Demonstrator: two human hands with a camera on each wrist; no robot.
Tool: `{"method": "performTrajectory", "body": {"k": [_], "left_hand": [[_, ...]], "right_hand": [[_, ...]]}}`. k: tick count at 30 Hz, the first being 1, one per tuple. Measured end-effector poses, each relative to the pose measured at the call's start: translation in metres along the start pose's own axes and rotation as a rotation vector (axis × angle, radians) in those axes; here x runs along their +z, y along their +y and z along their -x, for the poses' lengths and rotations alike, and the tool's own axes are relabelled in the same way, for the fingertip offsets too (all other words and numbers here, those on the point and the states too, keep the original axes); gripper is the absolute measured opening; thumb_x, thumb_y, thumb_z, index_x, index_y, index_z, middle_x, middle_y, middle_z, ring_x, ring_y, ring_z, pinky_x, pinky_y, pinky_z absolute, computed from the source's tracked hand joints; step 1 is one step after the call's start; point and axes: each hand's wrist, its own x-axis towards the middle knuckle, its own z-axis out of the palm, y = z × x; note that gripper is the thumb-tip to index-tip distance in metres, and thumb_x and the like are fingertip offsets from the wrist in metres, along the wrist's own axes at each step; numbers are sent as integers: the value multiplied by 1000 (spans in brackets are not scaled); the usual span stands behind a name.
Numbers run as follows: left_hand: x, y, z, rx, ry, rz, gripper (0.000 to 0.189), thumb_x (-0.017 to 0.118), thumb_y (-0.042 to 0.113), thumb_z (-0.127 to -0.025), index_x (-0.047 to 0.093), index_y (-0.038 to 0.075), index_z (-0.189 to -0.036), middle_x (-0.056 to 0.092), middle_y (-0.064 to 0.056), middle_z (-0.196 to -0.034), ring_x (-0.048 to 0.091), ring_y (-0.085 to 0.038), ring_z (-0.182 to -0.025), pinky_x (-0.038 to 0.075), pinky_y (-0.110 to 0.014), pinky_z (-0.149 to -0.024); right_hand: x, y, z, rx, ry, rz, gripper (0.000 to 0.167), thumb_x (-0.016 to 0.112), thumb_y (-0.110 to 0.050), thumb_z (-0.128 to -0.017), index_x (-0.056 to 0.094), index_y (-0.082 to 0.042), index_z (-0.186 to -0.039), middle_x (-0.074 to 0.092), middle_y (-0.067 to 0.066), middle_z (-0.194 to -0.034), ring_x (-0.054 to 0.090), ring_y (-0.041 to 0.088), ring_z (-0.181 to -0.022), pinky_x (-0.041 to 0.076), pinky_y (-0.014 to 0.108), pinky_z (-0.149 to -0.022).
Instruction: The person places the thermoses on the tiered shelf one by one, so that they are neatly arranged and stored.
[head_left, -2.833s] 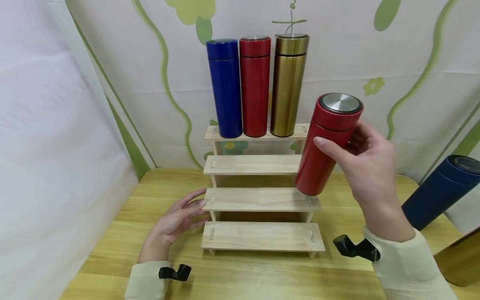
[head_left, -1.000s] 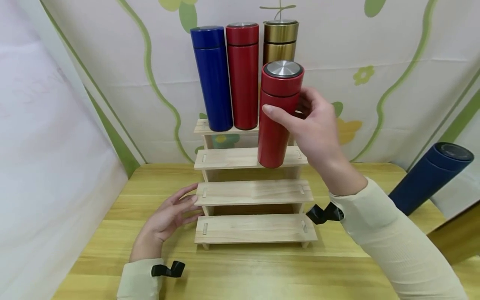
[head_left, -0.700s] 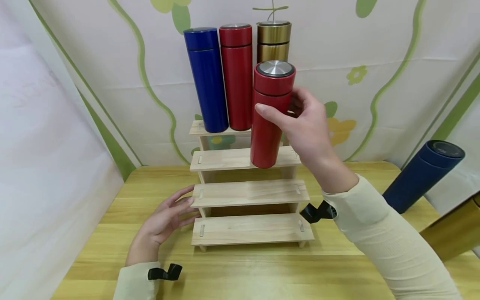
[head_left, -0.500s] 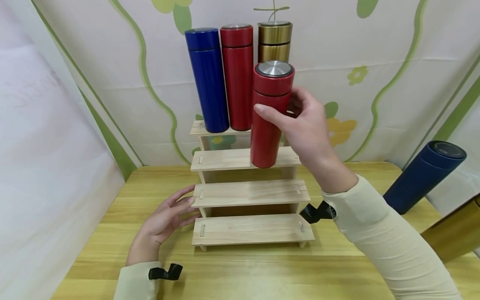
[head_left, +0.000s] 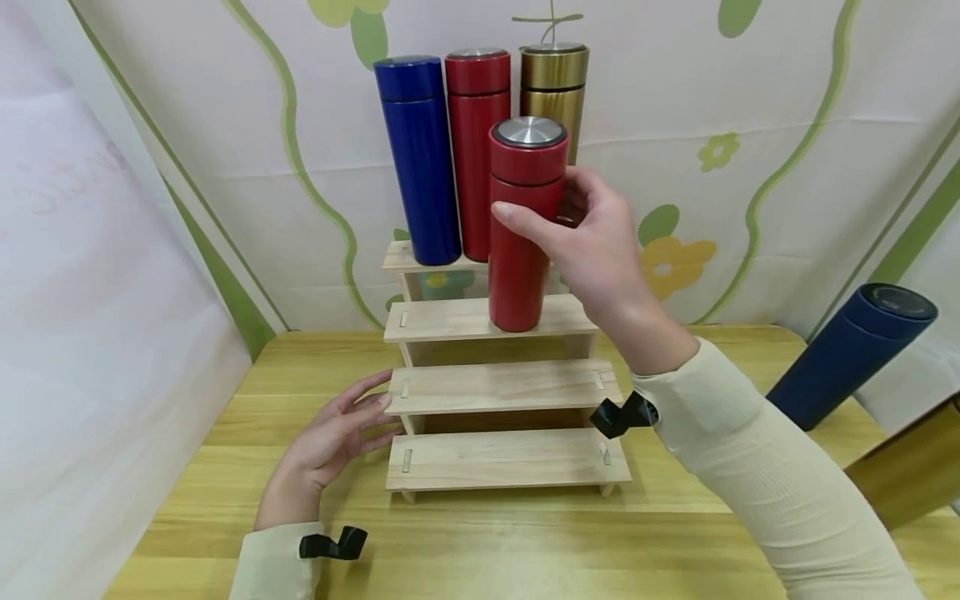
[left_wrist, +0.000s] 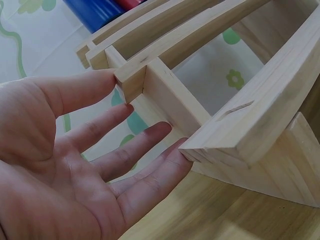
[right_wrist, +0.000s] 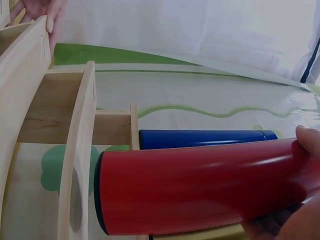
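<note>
My right hand [head_left: 603, 242] grips a red thermos flask [head_left: 525, 250] with a steel-topped lid, thumb in front and fingers mostly hidden behind. Nearly upright, the flask has its base right at the second-highest board [head_left: 442, 318] of a stepped wooden rack. The right wrist view shows that base [right_wrist: 101, 195] close to the board's face. At the rack's left side, my left hand [head_left: 326, 446] touches the boards with spread, relaxed fingers; its thumb [left_wrist: 95, 89] meets a board's corner. Blue [head_left: 420, 175], red [head_left: 476, 158] and gold [head_left: 555, 75] flasks stand on the top board, the gold one partly covered.
The two lower boards [head_left: 502, 387] hold nothing. A dark blue flask [head_left: 847, 358] and a gold one [head_left: 911, 467] are at the right, beside my right forearm. A patterned cloth [head_left: 660, 108] hangs behind the wooden table [head_left: 487, 550].
My right hand has carried the red flask from right of the rack leftward to the second-highest board, shifting slightly left again in the last half second. My left hand has stayed at the rack.
</note>
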Motion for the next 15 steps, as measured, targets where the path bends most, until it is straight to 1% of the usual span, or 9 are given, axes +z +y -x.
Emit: {"method": "performTrajectory", "body": {"k": [4, 8, 15], "left_hand": [[-1, 0, 0, -2, 6, -1, 68, 59, 21, -112, 27, 11, -171, 63, 1, -148, 69, -20, -128, 52, -52, -116], [-2, -1, 0, -3, 9, 1, 68, 59, 21, -112, 27, 11, -171, 63, 1, -147, 69, -21, -129, 51, -53, -117], [-2, -1, 0, -4, -2, 4, 68, 59, 23, -112, 27, 13, -171, 63, 2, -148, 67, -22, -131, 51, -52, -117]], "right_hand": [[8, 0, -4, -14, -16, -20, 61, 87, -33, -92, 60, -17, -145, 68, 3, -138, 65, 21, -125, 58, 41, -107], [16, 0, -6, -25, -34, -18, 60, 86, -33, -93, 60, -17, -144, 68, 3, -137, 65, 21, -124, 58, 41, -107], [27, 3, -11, -20, -51, -5, 59, 86, -33, -93, 61, -17, -144, 69, 2, -136, 65, 19, -122, 59, 41, -107]]}}
